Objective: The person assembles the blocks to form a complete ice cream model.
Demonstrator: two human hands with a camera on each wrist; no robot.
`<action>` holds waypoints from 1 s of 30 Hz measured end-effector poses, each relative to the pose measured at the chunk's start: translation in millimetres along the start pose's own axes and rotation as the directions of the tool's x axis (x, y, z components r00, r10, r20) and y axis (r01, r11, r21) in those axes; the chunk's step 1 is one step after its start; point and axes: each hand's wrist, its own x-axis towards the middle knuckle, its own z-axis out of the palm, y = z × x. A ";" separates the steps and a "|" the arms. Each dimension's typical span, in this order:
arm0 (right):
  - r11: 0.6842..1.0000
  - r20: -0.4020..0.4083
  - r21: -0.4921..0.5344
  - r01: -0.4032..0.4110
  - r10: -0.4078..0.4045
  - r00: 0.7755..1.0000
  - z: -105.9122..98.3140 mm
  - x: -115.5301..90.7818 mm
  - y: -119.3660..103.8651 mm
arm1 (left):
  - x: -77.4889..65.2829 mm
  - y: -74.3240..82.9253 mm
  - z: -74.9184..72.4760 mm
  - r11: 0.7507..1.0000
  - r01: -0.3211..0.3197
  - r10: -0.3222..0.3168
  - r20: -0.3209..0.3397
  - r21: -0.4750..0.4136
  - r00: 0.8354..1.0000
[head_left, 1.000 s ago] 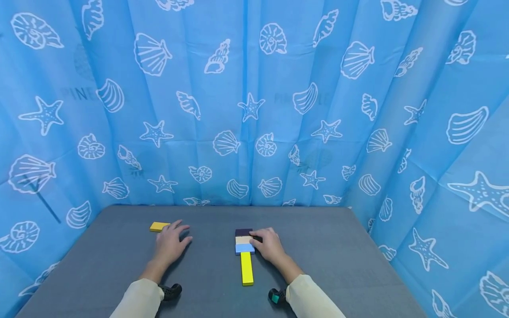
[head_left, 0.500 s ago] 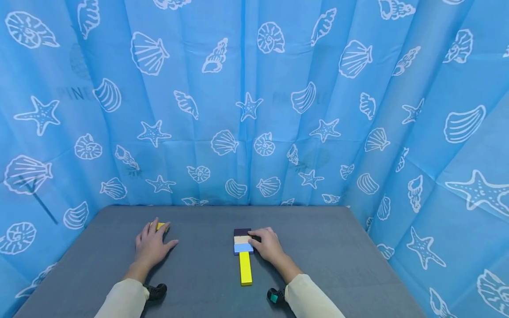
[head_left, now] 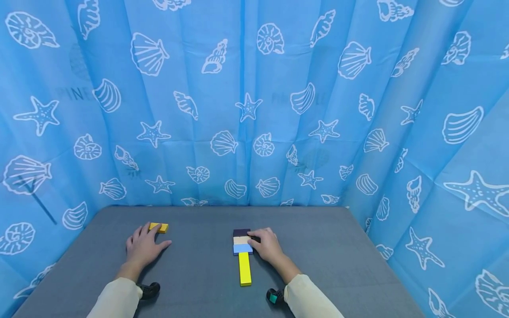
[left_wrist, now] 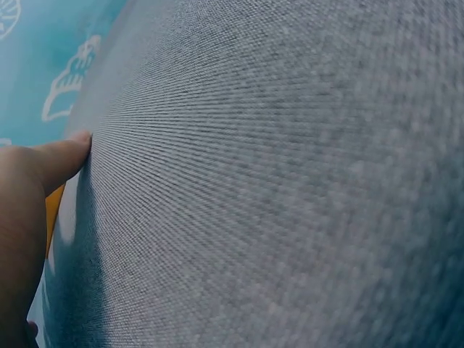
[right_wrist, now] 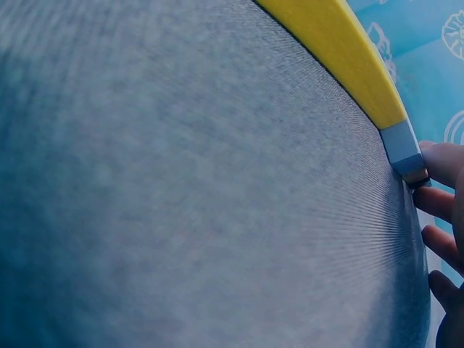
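Note:
My left hand (head_left: 141, 249) rests over the table with its fingers spread, the index fingertip at the near side of a small orange-yellow block (head_left: 161, 229). In the left wrist view only the thumb (left_wrist: 61, 159) shows plainly, with a sliver of the orange block (left_wrist: 53, 206) behind it. My right hand (head_left: 269, 246) touches the right side of a row of flat blocks: a dark one (head_left: 241, 232), a cream one (head_left: 240, 240) and a light blue one (head_left: 241, 248). A long yellow block (head_left: 245, 269) extends from the blue one towards me.
A grey cloth-covered table (head_left: 199, 274) lies under everything. Blue curtains (head_left: 246, 168) with white shell and starfish prints hang behind it and at both sides. A black device (head_left: 149, 290) sits at the left wrist and another (head_left: 274, 296) at the right.
My left hand has moved left, passing over the orange-yellow block, and now lies mostly to its near left. The right hand stays beside the row of blocks.

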 end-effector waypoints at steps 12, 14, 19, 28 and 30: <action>1.000 0.007 0.007 -0.017 0.017 1.000 0.9 -0.4 -0.7 | -0.3 3.7 -0.3 1.000 0.006 -0.006 0.004 0.016 1.000; 1.000 0.003 0.011 -0.015 0.015 1.000 0.5 -0.5 -0.7 | -0.3 4.9 -0.1 1.000 0.004 -0.004 0.004 0.023 1.000; 1.000 0.003 0.009 -0.010 0.010 1.000 0.2 -0.6 -0.3 | 0.3 7.7 0.7 1.000 0.003 -0.003 0.001 0.029 1.000; 1.000 0.002 0.007 -0.016 0.016 1.000 1.1 -1.2 0.3 | 2.6 14.4 4.6 0.997 0.027 -0.027 -0.006 0.066 1.000; 1.000 0.005 0.008 -0.018 0.018 1.000 0.9 -1.2 -0.1 | 2.1 16.1 4.9 0.998 0.027 -0.026 -0.009 0.061 1.000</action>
